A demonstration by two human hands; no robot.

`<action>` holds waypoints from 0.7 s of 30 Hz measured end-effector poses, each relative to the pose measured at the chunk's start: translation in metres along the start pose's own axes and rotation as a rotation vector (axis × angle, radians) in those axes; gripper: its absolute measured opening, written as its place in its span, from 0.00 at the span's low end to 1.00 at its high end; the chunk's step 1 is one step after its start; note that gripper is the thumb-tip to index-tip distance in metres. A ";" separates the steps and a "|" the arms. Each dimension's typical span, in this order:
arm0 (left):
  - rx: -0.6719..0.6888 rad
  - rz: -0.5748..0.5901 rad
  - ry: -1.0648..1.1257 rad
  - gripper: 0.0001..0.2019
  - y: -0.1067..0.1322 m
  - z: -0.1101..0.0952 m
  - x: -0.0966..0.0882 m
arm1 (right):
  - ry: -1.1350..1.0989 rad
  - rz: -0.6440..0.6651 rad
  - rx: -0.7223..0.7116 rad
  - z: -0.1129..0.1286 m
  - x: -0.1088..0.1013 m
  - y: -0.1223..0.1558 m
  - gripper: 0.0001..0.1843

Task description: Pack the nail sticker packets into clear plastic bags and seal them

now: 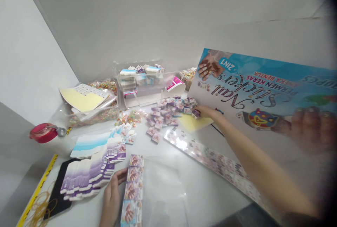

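A row of small printed boxes (pixel 131 188) runs up the counter (pixel 210 199) from the near edge of view, end to end. The left hand (pixel 112 192) lies along its left side, fingers loosely bent and touching it; their tips are partly hidden, so I cannot tell whether they grip or merely steady it.

Beyond, the right hand (pixel 204 111) reaches to the right end of a loose pile of matching boxes (pixel 167 112). Its fingers are drawn close together at one purple box (pixel 196 113), but blur leaves unclear whether they have closed on it.

The step in hand looks like picking from the pile while keeping the row straight; the next move calls for a clean pinch on a single box without dragging its neighbours.

A yellow sheet (pixel 193 124) lies under the reach, a glossy strip (pixel 210 158) slants nearby, and a large "Nail Stickers" board (pixel 234 83) leans at right. Fanned purple cards (pixel 84 177) lie left of the row; a clear bin (pixel 147 97) stands behind.
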State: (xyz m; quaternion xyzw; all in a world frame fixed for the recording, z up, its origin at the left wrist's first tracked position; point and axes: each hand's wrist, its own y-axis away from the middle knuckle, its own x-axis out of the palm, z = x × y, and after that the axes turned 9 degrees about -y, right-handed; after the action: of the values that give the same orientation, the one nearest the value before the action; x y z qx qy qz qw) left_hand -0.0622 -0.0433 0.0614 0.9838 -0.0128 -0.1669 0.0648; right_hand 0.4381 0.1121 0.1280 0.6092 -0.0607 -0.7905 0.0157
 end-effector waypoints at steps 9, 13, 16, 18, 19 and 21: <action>0.024 0.015 0.033 0.29 -0.001 0.005 0.001 | 0.094 -0.067 0.125 0.061 -0.025 0.054 0.07; 0.047 0.005 0.015 0.28 0.001 0.003 0.002 | -0.045 0.011 -0.043 0.121 -0.010 0.119 0.05; 0.064 0.001 -0.005 0.28 0.003 -0.001 0.003 | -0.165 0.277 -0.224 0.159 0.029 0.171 0.04; 0.070 0.000 -0.017 0.27 0.005 -0.003 0.003 | -0.170 0.341 -0.229 0.180 0.061 0.192 0.05; 0.073 -0.004 -0.023 0.27 0.006 -0.003 0.003 | -0.183 0.330 -0.212 0.190 0.076 0.198 0.06; 0.078 -0.015 -0.024 0.27 0.006 -0.003 0.003 | -0.212 0.238 -0.165 0.208 0.101 0.199 0.09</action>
State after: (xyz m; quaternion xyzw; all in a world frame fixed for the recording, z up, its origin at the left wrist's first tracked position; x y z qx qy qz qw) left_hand -0.0584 -0.0494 0.0642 0.9835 -0.0130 -0.1786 0.0249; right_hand 0.2019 -0.0798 0.1062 0.5075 -0.0686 -0.8452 0.1527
